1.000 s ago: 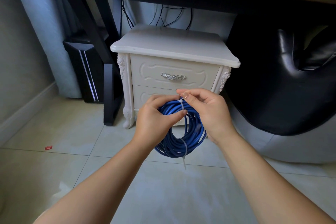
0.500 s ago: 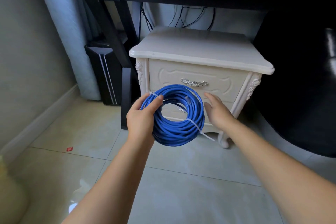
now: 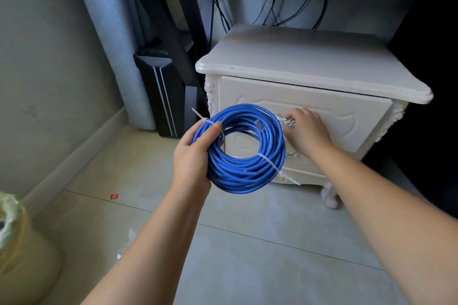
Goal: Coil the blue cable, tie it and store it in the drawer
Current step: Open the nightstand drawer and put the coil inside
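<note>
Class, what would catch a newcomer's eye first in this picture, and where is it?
The bright blue cable coil, bound with white zip ties, is gripped at centre by the left hand. Behind it, the right hand grasps the silver handle of the top drawer of the cream nightstand.

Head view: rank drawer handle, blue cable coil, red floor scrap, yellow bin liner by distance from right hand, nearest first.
1. drawer handle, gripped by the right hand.
2. blue cable coil, just left, in the left hand.
3. red floor scrap, on tiles farther left.
4. yellow bin liner, bottom-left corner.
</note>
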`<state>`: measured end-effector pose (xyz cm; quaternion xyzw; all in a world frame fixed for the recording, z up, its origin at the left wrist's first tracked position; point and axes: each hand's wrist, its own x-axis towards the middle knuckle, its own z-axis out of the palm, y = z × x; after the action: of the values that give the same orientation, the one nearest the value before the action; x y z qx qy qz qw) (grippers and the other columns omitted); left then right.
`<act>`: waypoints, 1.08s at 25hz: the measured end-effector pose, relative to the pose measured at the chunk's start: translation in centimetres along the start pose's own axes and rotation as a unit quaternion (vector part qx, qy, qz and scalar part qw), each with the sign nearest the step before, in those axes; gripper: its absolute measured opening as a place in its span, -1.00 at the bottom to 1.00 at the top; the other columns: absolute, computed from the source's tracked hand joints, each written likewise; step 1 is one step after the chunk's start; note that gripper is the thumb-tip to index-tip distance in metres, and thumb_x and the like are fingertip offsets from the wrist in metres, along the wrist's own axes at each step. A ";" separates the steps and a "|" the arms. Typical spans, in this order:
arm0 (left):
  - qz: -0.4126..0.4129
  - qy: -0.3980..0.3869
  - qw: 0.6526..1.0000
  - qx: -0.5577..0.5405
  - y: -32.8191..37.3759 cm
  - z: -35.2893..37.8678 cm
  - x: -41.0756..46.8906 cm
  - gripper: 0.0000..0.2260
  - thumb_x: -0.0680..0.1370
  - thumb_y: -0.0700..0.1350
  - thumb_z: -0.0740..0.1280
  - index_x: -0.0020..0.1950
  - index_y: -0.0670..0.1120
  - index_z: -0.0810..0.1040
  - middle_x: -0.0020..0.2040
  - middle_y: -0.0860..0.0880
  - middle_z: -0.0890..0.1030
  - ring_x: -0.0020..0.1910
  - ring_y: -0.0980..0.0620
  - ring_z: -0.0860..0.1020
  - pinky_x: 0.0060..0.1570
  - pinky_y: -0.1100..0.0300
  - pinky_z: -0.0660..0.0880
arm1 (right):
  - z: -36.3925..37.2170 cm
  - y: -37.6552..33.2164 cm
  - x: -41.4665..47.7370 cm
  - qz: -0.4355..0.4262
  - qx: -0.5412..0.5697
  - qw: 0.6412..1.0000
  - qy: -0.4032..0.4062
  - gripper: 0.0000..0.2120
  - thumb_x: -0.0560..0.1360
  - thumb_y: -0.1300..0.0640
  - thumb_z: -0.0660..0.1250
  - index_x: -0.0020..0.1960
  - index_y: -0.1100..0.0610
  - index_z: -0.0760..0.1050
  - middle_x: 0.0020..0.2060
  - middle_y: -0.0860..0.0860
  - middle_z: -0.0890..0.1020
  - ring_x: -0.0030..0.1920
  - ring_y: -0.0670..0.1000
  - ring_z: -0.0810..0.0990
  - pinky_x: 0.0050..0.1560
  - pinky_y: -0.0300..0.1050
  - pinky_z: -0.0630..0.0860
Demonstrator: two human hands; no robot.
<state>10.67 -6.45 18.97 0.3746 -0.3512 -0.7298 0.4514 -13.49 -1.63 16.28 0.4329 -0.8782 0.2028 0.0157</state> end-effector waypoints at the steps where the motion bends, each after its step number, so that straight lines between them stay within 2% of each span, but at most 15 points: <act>1: -0.001 -0.002 1.000 0.000 0.1 0.2 -0.2 -0.70 0.44 -0.19 0.49 0.17 -0.09 0.63 0.04 -0.17 0.69 -0.10 -0.06 0.65 0.11 0.02 0.59 | -0.3 0.2 -1.2 -0.029 0.008 0.999 0.013 -0.72 0.50 0.19 0.25 0.20 0.10 0.53 0.20 0.10 0.55 0.25 0.19 0.44 0.22 -0.02 0.37; 4: 0.001 -0.030 1.000 -0.006 0.8 0.9 -1.0 -0.73 0.47 -0.19 0.46 0.17 -0.11 0.64 0.01 -0.14 0.69 -0.12 -0.02 0.64 0.04 0.13 0.60 | -1.2 0.1 -5.4 -0.112 0.034 0.993 0.029 -0.73 0.47 0.27 0.23 0.05 0.04 0.60 0.03 0.07 0.66 0.08 0.19 0.55 0.02 -0.07 0.42; 6: 0.007 -0.052 0.999 0.001 1.3 1.3 -1.7 -0.73 0.48 -0.19 0.45 0.18 -0.14 0.63 0.04 -0.13 0.69 -0.13 0.01 0.64 0.04 0.15 0.60 | -2.4 -0.4 -7.6 -0.083 0.050 0.995 -0.013 -0.75 0.51 0.23 0.19 -0.01 0.03 0.61 -0.05 0.10 0.68 -0.01 0.20 0.60 -0.05 -0.02 0.50; 7: 0.010 -0.058 0.998 0.004 1.4 1.5 -2.0 -0.73 0.49 -0.19 0.44 0.18 -0.15 0.63 0.04 -0.13 0.69 -0.13 0.01 0.64 0.06 0.14 0.60 | -3.5 -0.9 -8.4 -0.033 0.121 0.991 -0.041 -0.74 0.53 0.20 0.15 -0.03 0.02 0.61 -0.12 0.11 0.68 -0.09 0.18 0.62 -0.10 0.02 0.54; 8: 0.009 -0.062 0.998 0.001 1.6 1.8 -2.4 -0.74 0.49 -0.19 0.44 0.17 -0.17 0.64 0.02 -0.12 0.69 -0.13 0.02 0.64 0.08 0.14 0.59 | -5.0 -1.6 -9.3 0.030 0.256 0.965 -0.052 -0.72 0.56 0.18 0.12 -0.03 0.00 0.60 -0.18 0.11 0.67 -0.19 0.16 0.61 -0.17 0.02 0.56; 10: 0.000 -0.058 0.998 -0.016 2.0 2.9 -3.1 -0.77 0.49 -0.20 0.44 0.14 -0.18 0.65 -0.06 -0.07 0.70 -0.14 0.02 0.64 0.05 0.15 0.60 | -8.5 -3.2 -11.2 0.127 0.521 0.840 -0.082 -0.73 0.62 0.05 0.10 0.13 -0.02 0.57 -0.17 0.11 0.67 -0.28 0.12 0.63 -0.29 -0.02 0.58; 11: 0.001 -0.060 0.998 -0.021 2.1 3.7 -3.4 -0.77 0.50 -0.19 0.43 0.15 -0.17 0.64 -0.08 -0.05 0.69 -0.14 0.02 0.64 0.00 0.17 0.60 | -10.1 -3.8 -11.8 0.117 0.560 0.814 -0.103 -0.73 0.62 -0.07 0.13 0.20 -0.04 0.53 -0.13 0.11 0.68 -0.26 0.13 0.66 -0.30 0.00 0.60; 12: 0.003 -0.066 0.998 -0.021 2.2 4.5 -3.6 -0.75 0.51 -0.17 0.43 0.18 -0.16 0.63 -0.07 -0.04 0.69 -0.11 0.02 0.63 -0.02 0.17 0.60 | -11.3 -4.4 -12.1 0.098 0.560 0.814 -0.120 -0.70 0.59 -0.17 0.19 0.23 -0.07 0.49 -0.10 0.09 0.68 -0.22 0.11 0.68 -0.31 0.01 0.61; 14: -0.001 -0.095 0.995 -0.039 2.7 5.9 -3.7 -0.64 0.53 -0.12 0.41 0.31 -0.14 0.53 0.10 -0.06 0.67 0.05 0.00 0.63 0.12 0.10 0.56 | -13.4 -4.8 -11.1 0.095 0.545 0.826 -0.107 -0.73 0.54 -0.09 0.32 0.20 -0.04 0.47 -0.15 0.03 0.67 -0.25 0.01 0.69 -0.39 -0.07 0.58; 16: -0.013 -0.166 0.984 -0.060 3.3 7.0 -3.2 -0.54 0.52 -0.06 0.39 0.39 -0.17 0.44 0.26 -0.10 0.58 0.22 -0.04 0.57 0.32 -0.07 0.43 | -14.9 -4.4 -8.6 0.150 0.572 0.802 -0.081 -0.90 0.55 0.08 0.33 0.04 0.05 0.51 -0.25 0.01 0.63 -0.37 -0.05 0.65 -0.49 -0.15 0.53; 18: -0.007 -0.224 0.974 -0.018 3.6 7.8 -3.2 -0.53 0.52 -0.03 0.36 0.38 -0.17 0.45 0.35 -0.08 0.52 0.32 -0.02 0.50 0.39 -0.08 0.35 | -15.6 -3.5 -6.0 0.228 0.594 0.767 -0.082 -0.96 0.52 0.16 0.32 -0.07 0.11 0.54 -0.26 0.03 0.61 -0.38 0.00 0.64 -0.51 -0.18 0.54; 21: -0.043 -0.175 0.984 0.000 3.3 7.9 -3.4 -0.58 0.57 -0.09 0.32 0.43 -0.12 0.41 0.40 -0.07 0.47 0.37 -0.01 0.46 0.40 -0.03 0.35 | -14.1 -2.1 -3.1 0.301 0.568 0.762 -0.079 -0.95 0.51 0.21 0.29 -0.06 0.16 0.52 -0.20 0.12 0.61 -0.30 0.17 0.63 -0.60 -0.24 0.47; 24: -0.045 -0.134 0.990 0.022 3.3 7.3 -3.3 -0.65 0.61 -0.10 0.28 0.39 -0.14 0.46 0.27 -0.07 0.56 0.23 0.01 0.57 0.27 0.01 0.49 | -11.5 -1.1 -0.9 0.321 0.522 0.783 -0.106 -0.92 0.54 0.22 0.27 0.00 0.16 0.53 -0.31 0.10 0.64 -0.44 0.09 0.64 -0.60 -0.20 0.49; 25: -0.044 -0.128 0.990 0.033 3.4 7.1 -3.1 -0.71 0.60 -0.10 0.30 0.31 -0.12 0.52 0.17 -0.05 0.62 0.11 0.03 0.63 0.18 0.04 0.55 | -10.6 -0.8 -0.3 0.324 0.505 0.791 -0.118 -0.91 0.55 0.22 0.27 0.03 0.15 0.52 -0.37 0.07 0.65 -0.47 0.05 0.64 -0.59 -0.16 0.53; 27: -0.055 -0.124 0.988 0.076 3.6 7.0 -3.0 -0.85 0.59 -0.09 0.30 0.09 -0.10 0.60 -0.11 -0.01 0.67 -0.20 0.07 0.66 -0.09 0.17 0.60 | -9.1 -0.4 0.1 0.332 0.471 0.805 -0.137 -0.90 0.59 0.22 0.25 0.08 0.15 0.49 -0.33 0.07 0.63 -0.37 0.06 0.63 -0.43 -0.02 0.62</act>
<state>6.97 -3.69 26.05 0.3332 -0.4378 -0.7655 0.3337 -14.60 1.40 24.76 0.0923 -0.7577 0.5232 -0.3791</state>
